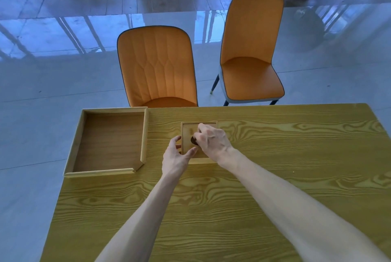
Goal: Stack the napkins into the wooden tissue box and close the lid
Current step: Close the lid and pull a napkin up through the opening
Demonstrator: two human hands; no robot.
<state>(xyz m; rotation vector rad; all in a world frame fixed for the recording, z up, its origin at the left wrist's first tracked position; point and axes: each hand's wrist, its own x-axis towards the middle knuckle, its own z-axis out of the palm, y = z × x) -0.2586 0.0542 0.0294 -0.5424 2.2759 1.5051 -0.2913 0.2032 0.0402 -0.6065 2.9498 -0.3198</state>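
The wooden tissue box (191,132) is sat roughly mid-surface, a bit toward the far edge, with its lid (188,134) on top. There's a dark oval opening (193,140) in the lid, mostly covered by fingers. Some faint marking is burned or printed near the lid's far left corner, but it's way too small and blurry to be read, so no brand can be made out.

The right hand (211,141) is draped over the lid from the near right, fingers curled down, fingertips pinched at the edge of that oval opening. Whether anything is actually gripped there can't be told. The left hand (176,157) is held half open at the box's near left corner, thumb laid along the lid's near edge and fingers touching the left side, so the box is being braced rather than gripped.

No napkins can be seen.

A shallow wooden tray (110,143) is parked at the surface's (275,177) far left corner, just beside the box but apart from it. Two orange chairs (157,67) are stood on the floor beyond the far edge.
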